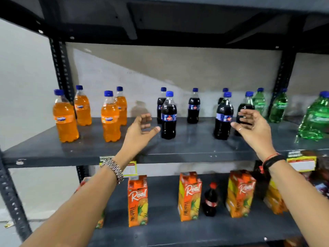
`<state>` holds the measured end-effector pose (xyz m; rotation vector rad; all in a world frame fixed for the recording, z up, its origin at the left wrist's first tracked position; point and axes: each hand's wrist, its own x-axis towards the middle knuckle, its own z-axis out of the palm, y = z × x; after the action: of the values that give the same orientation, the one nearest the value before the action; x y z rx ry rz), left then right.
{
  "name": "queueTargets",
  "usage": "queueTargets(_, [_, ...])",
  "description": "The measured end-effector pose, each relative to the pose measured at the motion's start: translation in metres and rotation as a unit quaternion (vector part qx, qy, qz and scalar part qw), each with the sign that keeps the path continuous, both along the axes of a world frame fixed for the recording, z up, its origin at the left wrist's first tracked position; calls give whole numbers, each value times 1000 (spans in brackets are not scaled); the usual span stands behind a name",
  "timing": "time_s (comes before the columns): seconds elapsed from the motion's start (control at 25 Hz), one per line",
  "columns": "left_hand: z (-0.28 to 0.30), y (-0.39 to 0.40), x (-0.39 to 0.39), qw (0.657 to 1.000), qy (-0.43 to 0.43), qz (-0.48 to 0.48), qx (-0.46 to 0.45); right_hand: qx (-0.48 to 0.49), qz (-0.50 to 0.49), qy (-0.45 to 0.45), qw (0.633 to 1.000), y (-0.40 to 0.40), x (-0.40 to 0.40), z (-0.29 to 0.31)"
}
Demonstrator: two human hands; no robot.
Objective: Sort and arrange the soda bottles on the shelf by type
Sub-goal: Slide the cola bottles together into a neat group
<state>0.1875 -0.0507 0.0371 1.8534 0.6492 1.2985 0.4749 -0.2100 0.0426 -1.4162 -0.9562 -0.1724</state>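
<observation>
On the dark grey shelf (187,147) stand several orange soda bottles (65,118) at the left, several dark cola bottles (168,118) in the middle and three green soda bottles (277,109) at the right. My left hand (140,129) is open, its thumb almost touching the front cola bottle from the left. My right hand (252,125) is open too, fingers spread just right of another front cola bottle (223,118) and in front of a further cola bottle (246,106), holding neither.
The shelf below carries orange pineapple juice cartons (138,202), a small red-capped cola bottle (211,200) and dark packs at the right. Perforated uprights (62,72) frame the rack, and a shelf board hangs overhead. A large green bottle (316,118) leans at the far right.
</observation>
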Motion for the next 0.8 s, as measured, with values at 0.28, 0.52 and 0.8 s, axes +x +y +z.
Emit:
queueTargets(0.28, [-5,16,59,984,45,-7,-172,-183,85,39,979,16,38,-9])
queueTargets(0.52, [-10,17,58,987,92,-2,-128,-205,98,61,972,35,34,-11])
queueTargets(0.8, [-9,17,58,987,109,20,-116,-206,90,56,973,60,4,-10])
